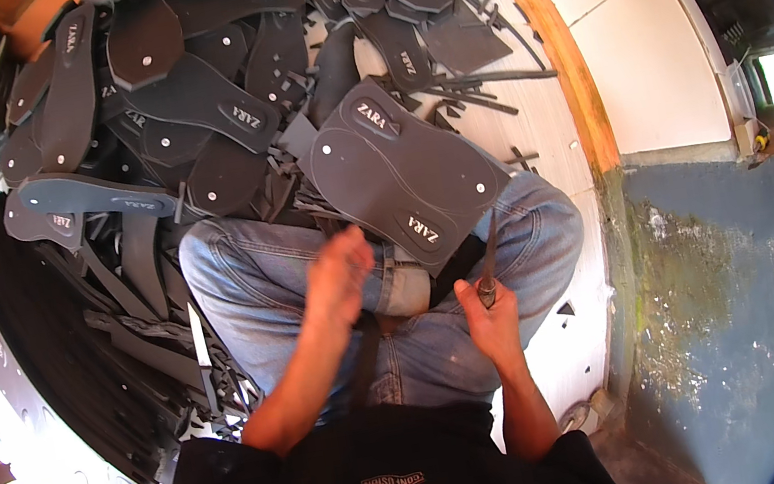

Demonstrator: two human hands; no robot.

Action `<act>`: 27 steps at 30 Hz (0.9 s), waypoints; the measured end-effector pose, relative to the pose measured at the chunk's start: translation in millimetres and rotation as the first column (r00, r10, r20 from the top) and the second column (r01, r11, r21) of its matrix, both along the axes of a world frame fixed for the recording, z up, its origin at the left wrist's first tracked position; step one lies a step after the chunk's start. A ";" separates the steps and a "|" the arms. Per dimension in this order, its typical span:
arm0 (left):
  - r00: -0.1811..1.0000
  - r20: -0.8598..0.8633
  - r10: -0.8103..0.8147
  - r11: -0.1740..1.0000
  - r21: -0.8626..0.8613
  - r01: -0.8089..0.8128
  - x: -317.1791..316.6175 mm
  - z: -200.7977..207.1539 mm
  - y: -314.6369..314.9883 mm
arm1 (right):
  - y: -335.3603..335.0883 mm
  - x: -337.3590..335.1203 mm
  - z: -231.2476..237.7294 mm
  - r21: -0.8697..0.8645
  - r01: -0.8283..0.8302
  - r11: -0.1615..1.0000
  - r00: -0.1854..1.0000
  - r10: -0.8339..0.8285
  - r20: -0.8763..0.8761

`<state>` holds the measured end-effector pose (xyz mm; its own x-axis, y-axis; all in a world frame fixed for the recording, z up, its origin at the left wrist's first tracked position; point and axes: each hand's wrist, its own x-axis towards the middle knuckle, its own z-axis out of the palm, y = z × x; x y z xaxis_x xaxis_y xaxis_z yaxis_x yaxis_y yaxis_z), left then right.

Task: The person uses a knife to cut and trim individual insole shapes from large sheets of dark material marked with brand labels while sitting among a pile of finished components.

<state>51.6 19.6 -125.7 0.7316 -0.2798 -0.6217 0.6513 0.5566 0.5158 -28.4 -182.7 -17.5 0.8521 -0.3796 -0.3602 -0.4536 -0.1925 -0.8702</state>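
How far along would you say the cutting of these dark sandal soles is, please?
Done: cut soles heaped ahead, offcut strips scattered beside them. In hand: an uncut sheet of two soles on the lap, left hand near it, right hand gripping a tool. Left: separating that pair.
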 end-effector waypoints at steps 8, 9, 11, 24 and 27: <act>0.975 -0.211 0.064 0.998 0.027 -0.060 -6.2 46.5 -96.7 | -11.9 -12.1 2.7 0.079 0.027 0.997 1.000 -0.027 0.004; 0.983 -0.142 0.113 0.992 0.076 -0.103 -5.6 47.1 -96.1 | -8.5 -11.8 9.8 0.080 -0.006 0.997 1.000 0.007 -0.019; 0.980 -0.009 0.199 0.967 0.164 -0.195 -8.0 48.7 -95.8 | -9.7 -18.5 16.0 0.083 -0.090 0.992 0.992 0.096 -0.078; 0.961 -0.185 0.203 0.967 0.194 -0.167 -48.4 123.1 -9.5 | -5.3 -60.1 30.7 0.132 -0.447 0.885 0.817 0.464 -0.344; 0.962 -0.179 0.205 0.966 0.194 -0.170 -47.0 124.4 -8.9 | -6.0 -56.9 31.1 0.106 -0.473 0.875 0.801 0.477 -0.361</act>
<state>4.6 10.7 -1.2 0.6195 -0.0230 -0.7847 0.6419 0.5903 0.4894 -85.3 -188.7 13.7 0.7304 0.0435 -0.6817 -0.5912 -0.4597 -0.6627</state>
